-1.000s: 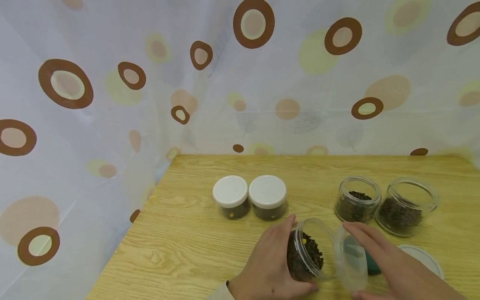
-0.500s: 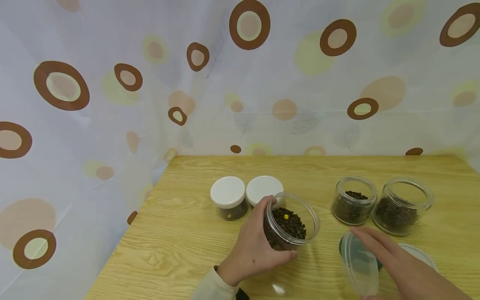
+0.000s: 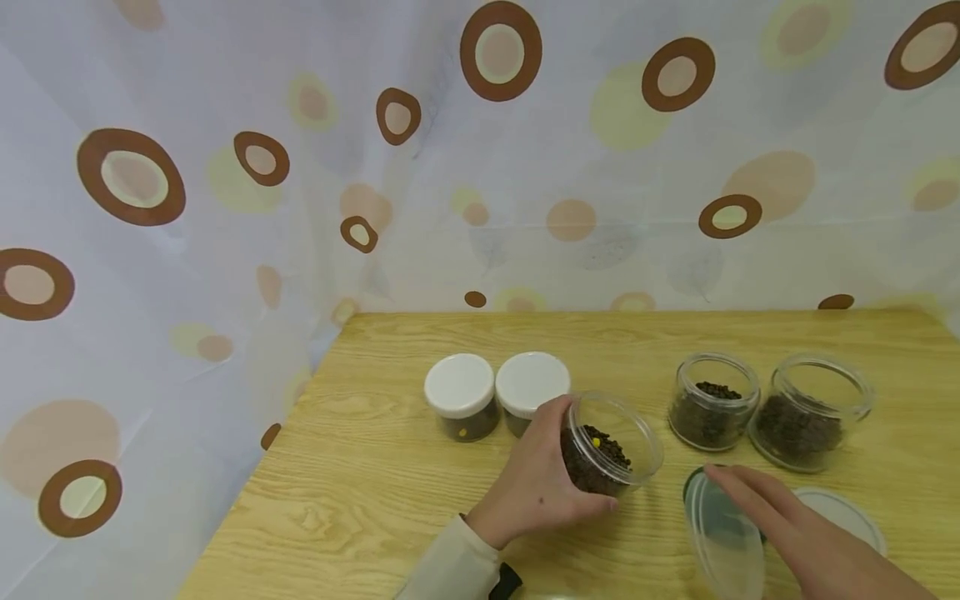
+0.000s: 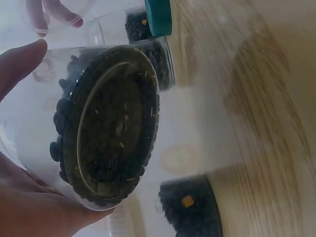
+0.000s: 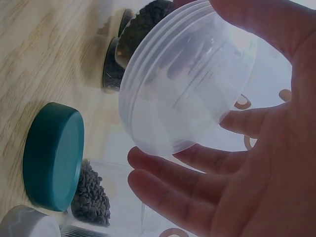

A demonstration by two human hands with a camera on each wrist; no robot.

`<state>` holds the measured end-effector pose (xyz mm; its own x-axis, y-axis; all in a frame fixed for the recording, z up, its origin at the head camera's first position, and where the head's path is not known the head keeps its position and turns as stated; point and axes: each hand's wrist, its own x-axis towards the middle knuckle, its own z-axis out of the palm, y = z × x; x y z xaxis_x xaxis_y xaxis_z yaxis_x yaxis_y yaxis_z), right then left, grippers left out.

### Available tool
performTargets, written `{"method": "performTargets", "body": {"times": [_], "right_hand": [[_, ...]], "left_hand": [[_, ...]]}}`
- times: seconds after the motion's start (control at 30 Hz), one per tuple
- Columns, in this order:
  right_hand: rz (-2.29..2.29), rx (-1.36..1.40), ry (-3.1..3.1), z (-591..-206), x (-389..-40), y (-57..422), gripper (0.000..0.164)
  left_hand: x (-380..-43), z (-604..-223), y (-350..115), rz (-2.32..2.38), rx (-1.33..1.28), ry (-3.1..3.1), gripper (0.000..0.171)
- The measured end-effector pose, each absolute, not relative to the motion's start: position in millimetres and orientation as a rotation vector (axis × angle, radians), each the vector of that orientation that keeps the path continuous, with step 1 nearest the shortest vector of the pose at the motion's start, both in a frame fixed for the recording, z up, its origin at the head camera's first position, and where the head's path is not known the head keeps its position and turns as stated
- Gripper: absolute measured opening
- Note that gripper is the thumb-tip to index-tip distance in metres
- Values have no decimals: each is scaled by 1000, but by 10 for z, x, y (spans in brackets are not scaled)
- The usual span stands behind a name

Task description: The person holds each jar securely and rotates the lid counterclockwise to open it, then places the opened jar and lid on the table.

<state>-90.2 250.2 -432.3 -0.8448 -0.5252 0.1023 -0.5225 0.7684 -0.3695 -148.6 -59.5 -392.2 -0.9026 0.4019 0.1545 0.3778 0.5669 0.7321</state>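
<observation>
My left hand (image 3: 536, 487) grips a clear jar (image 3: 600, 468) partly filled with small dark beans, a yellow bit on top. Its open mouth leans to the right and its base (image 4: 116, 128) faces the left wrist camera. My right hand (image 3: 806, 529) pinches a translucent lid (image 5: 182, 84) on edge between the thumb and fingers, a short way right of the jar. Behind that lid, partly hidden in the head view, a green lid (image 5: 52, 158) is on the table.
Two white-capped jars (image 3: 459, 387) stand behind my left hand. At the back right are two open jars, a smaller one (image 3: 708, 425) and a larger one (image 3: 798, 433), both holding dark contents. A pale lid (image 3: 847, 521) lies beside my right hand. A patterned curtain (image 3: 420, 275) hangs behind the table.
My left hand has carried the jar up and away from the translucent lid, then slightly back to the right. The lid, still in my right hand, has shifted a little to the right.
</observation>
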Motion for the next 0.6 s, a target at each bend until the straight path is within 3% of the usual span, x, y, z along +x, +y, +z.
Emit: {"method": "performTargets", "body": {"times": [0.4, 0.6], "right_hand": [[-539, -755, 2950, -4244, -888, 2490, 115], [-584, -572, 2918, -4119, -871, 2444, 110]], "left_hand": [[-1645, -3928, -299, 1162, 677, 2905, 97], [-1745, -3986, -148, 1120, 600, 2909, 101]]}}
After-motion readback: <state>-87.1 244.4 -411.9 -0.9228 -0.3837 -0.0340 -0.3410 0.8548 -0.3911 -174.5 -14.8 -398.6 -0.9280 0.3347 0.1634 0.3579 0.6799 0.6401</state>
